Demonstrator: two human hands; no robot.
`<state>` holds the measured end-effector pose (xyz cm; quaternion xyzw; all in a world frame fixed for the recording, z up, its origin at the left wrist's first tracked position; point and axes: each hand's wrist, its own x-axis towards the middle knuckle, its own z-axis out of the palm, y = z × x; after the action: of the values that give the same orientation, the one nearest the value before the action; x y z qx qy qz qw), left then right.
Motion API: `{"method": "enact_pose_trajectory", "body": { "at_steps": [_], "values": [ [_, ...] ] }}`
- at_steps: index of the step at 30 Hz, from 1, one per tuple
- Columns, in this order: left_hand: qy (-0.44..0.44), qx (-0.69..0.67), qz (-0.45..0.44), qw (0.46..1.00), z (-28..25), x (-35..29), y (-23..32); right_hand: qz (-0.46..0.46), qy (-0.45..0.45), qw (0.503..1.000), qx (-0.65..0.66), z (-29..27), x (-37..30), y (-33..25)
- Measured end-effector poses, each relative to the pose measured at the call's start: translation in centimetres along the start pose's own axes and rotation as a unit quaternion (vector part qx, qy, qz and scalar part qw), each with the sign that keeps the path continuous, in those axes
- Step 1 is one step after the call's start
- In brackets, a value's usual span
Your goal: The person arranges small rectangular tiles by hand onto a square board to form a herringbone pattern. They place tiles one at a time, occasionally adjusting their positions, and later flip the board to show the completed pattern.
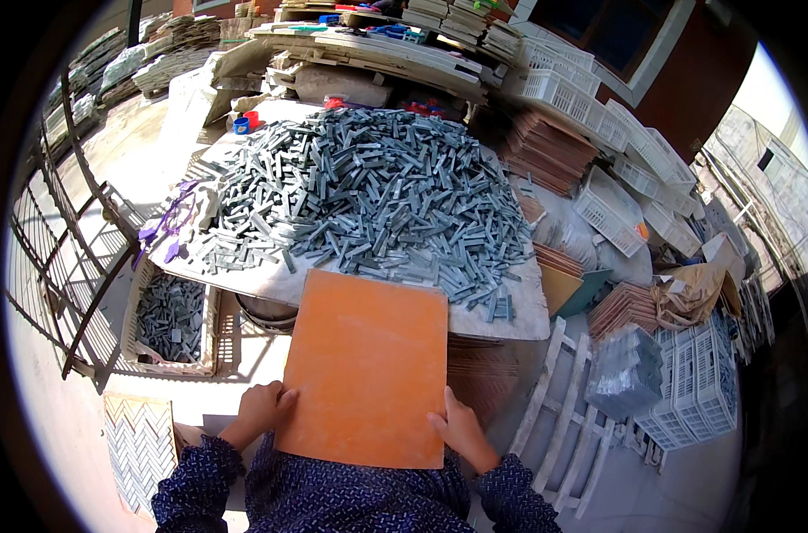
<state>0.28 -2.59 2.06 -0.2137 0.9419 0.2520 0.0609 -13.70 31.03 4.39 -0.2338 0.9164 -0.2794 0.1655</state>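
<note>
A flat orange board [365,373] is held up in front of my body, its far edge overlapping the near edge of the worktable. My left hand [266,410] grips its left edge near the lower corner. On the opposite edge, my right hand [463,428] has its thumb over the face; the fingers of both hands are partly hidden behind the board. The board's face is bare. Just beyond it, a large heap of grey-green stone strips [377,178] covers most of the pale tabletop [521,311].
At the left stand a crate of stone pieces [171,311] and a metal railing [62,231]. A herringbone-patterned panel [141,449] lies low at left. Right of me are a white slatted pallet [559,413], a plastic-wrapped bundle [626,369], stacked white crates [697,382] and brown board stacks [550,151].
</note>
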Motion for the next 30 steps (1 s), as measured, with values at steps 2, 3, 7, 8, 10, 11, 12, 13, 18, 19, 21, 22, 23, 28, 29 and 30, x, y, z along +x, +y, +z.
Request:
{"method": "enact_pose_trajectory", "body": {
  "at_steps": [2,3,7,8,10,11,12,13,18,19,21,22,23,28,29,30],
  "values": [
    [-0.051,0.044,0.000,0.998,-1.8,0.4,0.6,0.077,-0.091,0.991,-0.061,-2.0,0.9,-1.5],
    [-0.036,0.042,-0.006,0.998,-2.2,0.8,0.4,0.073,-0.094,0.990,-0.080,-2.9,2.0,-2.0],
    [0.092,-0.107,0.031,0.989,-2.3,4.7,1.8,0.012,0.091,0.995,0.031,-2.6,6.5,1.6],
    [0.149,-0.152,0.065,0.975,-2.1,5.6,1.5,-0.028,0.173,0.978,0.112,-0.9,8.3,2.8],
    [0.205,-0.214,0.098,0.950,0.5,8.7,-0.2,-0.056,0.191,0.965,0.172,1.9,10.2,2.3],
    [0.186,-0.234,0.089,0.950,1.8,9.9,-0.8,-0.069,0.200,0.957,0.200,3.0,10.8,2.0],
    [0.153,-0.286,0.064,0.944,2.3,9.7,0.4,-0.079,0.197,0.956,0.201,3.7,11.0,2.2],
    [0.121,-0.337,0.038,0.933,2.6,9.3,1.6,-0.074,0.198,0.957,0.197,3.7,11.1,2.2],
    [0.096,-0.342,0.018,0.934,2.7,9.2,1.5,-0.056,0.204,0.959,0.189,3.3,11.0,2.0],
    [0.086,-0.358,0.015,0.930,2.6,8.9,1.8,-0.052,0.211,0.960,0.176,3.3,11.0,2.1],
    [0.083,-0.372,0.013,0.924,2.4,8.7,1.6,-0.055,0.220,0.962,0.153,3.2,11.4,1.7],
    [0.084,-0.373,0.015,0.924,2.5,8.6,1.4,-0.047,0.218,0.959,0.172,3.2,11.6,1.6],
    [0.085,-0.374,0.018,0.923,2.5,8.5,1.2,-0.039,0.216,0.957,0.191,2.9,11.7,1.2],
    [0.089,-0.374,0.039,0.922,2.4,7.8,1.6,-0.061,0.260,0.956,0.119,3.8,11.6,1.8],
    [0.098,-0.362,0.040,0.926,2.1,7.7,1.8,-0.064,0.267,0.957,0.096,3.6,11.6,1.6],
    [0.105,-0.334,0.032,0.936,2.2,7.4,1.6,-0.067,0.273,0.957,0.074,3.4,11.6,1.2]
  ]
}}
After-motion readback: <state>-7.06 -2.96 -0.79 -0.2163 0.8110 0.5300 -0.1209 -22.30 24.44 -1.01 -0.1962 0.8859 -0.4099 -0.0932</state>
